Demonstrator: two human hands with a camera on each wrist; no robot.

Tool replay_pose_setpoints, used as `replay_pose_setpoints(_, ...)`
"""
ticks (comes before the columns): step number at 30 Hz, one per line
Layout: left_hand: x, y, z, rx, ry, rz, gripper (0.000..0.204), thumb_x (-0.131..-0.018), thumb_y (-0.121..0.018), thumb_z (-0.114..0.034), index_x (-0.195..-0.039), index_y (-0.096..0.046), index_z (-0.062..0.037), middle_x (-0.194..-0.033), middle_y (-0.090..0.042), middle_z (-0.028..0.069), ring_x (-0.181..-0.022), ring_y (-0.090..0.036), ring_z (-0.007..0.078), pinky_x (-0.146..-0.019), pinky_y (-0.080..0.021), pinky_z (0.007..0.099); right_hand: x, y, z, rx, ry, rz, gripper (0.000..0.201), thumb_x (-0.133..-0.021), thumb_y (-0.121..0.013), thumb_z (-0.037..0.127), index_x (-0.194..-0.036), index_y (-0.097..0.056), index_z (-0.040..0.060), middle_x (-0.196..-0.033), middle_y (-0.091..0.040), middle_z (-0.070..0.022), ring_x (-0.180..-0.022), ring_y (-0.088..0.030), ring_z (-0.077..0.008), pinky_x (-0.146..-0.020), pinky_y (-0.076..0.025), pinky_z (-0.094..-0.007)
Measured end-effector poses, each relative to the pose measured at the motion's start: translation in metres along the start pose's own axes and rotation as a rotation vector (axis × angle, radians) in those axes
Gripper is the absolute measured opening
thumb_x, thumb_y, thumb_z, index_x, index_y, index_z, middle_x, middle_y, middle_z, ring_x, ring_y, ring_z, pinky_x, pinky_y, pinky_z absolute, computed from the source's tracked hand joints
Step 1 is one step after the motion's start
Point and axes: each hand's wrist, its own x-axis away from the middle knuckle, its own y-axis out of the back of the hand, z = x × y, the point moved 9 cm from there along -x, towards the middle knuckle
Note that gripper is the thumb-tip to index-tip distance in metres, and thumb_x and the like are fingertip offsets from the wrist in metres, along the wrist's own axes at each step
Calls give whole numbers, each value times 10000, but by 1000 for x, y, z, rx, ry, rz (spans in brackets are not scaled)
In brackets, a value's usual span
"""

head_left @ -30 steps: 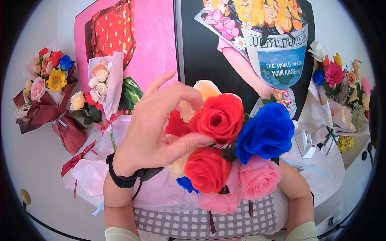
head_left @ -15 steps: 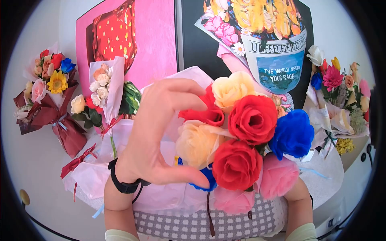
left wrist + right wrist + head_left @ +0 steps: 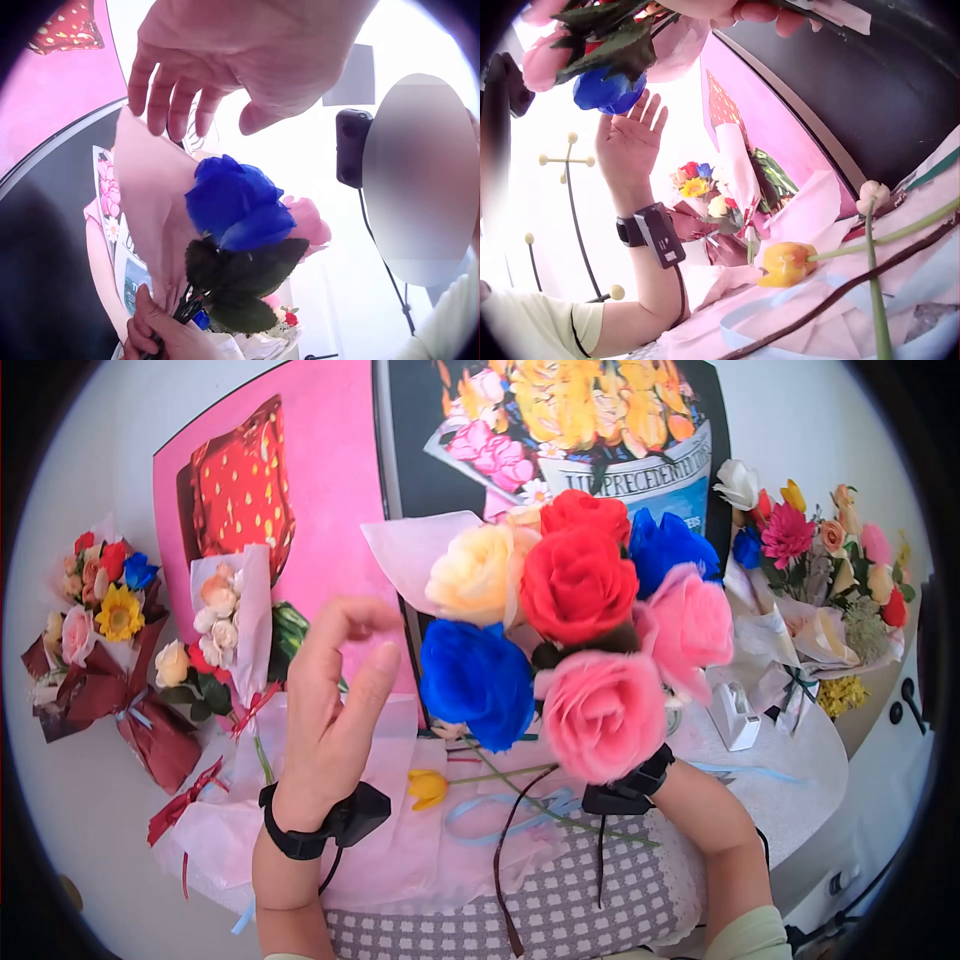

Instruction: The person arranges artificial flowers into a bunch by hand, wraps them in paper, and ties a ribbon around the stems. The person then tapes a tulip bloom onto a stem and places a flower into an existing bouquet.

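A bouquet of roses is held upright before me: red roses (image 3: 578, 590), a cream rose (image 3: 475, 572), blue roses (image 3: 475, 685) and pink roses (image 3: 605, 715). My right hand (image 3: 161, 330) grips its stems low down, as the left wrist view shows; in the head view the flowers hide that hand. Pink wrapping paper (image 3: 150, 195) stands up behind the blooms. Left of the bouquet, my left hand (image 3: 340, 690) is raised with relaxed, slightly bent fingers and holds nothing. Dark green leaves (image 3: 247, 285) sit under the blue rose nearest it.
On the table lie a yellow tulip (image 3: 428, 788), a brown ribbon (image 3: 505, 850), blue ribbon (image 3: 510, 815) and pink paper sheets (image 3: 380, 850). Wrapped bouquets stand at left (image 3: 125, 650) and right (image 3: 820, 570). A white tape dispenser (image 3: 737, 717) sits at right. Two paintings lean behind.
My left hand has drawn away from the roses to the left. The bouquet has risen and turned, bringing a blue and a pink rose to the front and baring the wrapping paper's edge.
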Motion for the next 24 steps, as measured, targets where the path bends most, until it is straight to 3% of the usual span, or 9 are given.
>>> replay_pose_setpoints(2,12,-26,35,-117,464,343,334,-795,-580,-208,-1037,-501,7,-929,-562,117,-847,-530,188,-764,-401,282,-17,-1,1,19,-10,-39,135,-844,-541,128,-933,-524,28,-809,-563,-65,-695,-560,-150,-582,-455,-248)
replay_pose_setpoints(6,15,-55,36,-250,391,463,326,-755,-644,-189,-991,-529,5,-888,-586,107,-796,-556,189,-716,-427,284,-27,-4,-15,125,-22,3,237,-819,-514,55,-1054,-545,54,-935,-605,-100,-851,-589,-180,-708,-487,-281)
replay_pose_setpoints(8,12,-60,28,-20,127,279,406,-710,-704,-172,-1029,-524,3,-952,-594,122,-867,-564,205,-763,-426,302,-31,-18,-12,-20,-170,-13,182,-806,-498,30,-977,-560,35,-857,-619,-108,-734,-612,-176,-601,-490,-267)
replay_pose_setpoints(9,19,-67,39,-56,388,432,571,-623,-764,-90,-1130,-510,-32,-1146,-527,71,-1032,-483,137,-908,-373,285,-28,-26,-3,-28,-173,-2,119,-794,-500,37,-886,-569,6,-724,-620,-101,-604,-612,-180,-519,-473,-268)
replay_pose_setpoints(10,23,-68,47,-61,390,434,571,-623,-764,-90,-1130,-510,-32,-1146,-527,71,-1032,-483,137,-908,-373,285,-25,-32,-6,-227,-215,-52,101,-754,-546,81,-808,-595,11,-632,-601,-121,-547,-604,-250,-540,-476,-306)
replay_pose_setpoints(12,46,-79,90,254,469,417,650,-621,-765,-91,-1196,-466,-44,-1211,-486,67,-1055,-461,135,-916,-366,289,-29,-55,-18,156,-203,-7,134,-706,-592,146,-763,-610,26,-625,-582,-168,-584,-593,-330,-568,-471,-357)
replay_pose_setpoints(13,59,-79,126,459,506,275,626,-635,-757,-100,-1191,-473,-44,-1199,-492,70,-1053,-464,138,-913,-371,294,-29,-67,-42,-209,-71,-74,161,-675,-606,180,-753,-621,40,-661,-582,-192,-636,-572,-385,-597,-464,-391)
replay_pose_setpoints(14,69,-76,152,661,536,125,603,-649,-748,-109,-1185,-481,-44,-1188,-499,73,-1050,-466,140,-910,-376,298,-28,-75,-22,-80,-32,-33,153,-687,-587,168,-762,-623,39,-678,-591,-194,-673,-583,-378,-600,-463,-401)
replay_pose_setpoints(24,21,-79,87,612,458,226,617,-727,-635,-89,-1268,-339,-52,-1145,-513,104,-1093,-469,206,-941,-365,352,-37,-93,-5,244,-277,207,311,-725,-553,241,-903,-578,-12,-696,-601,-199,-710,-605,-350,-631,-477,-404)
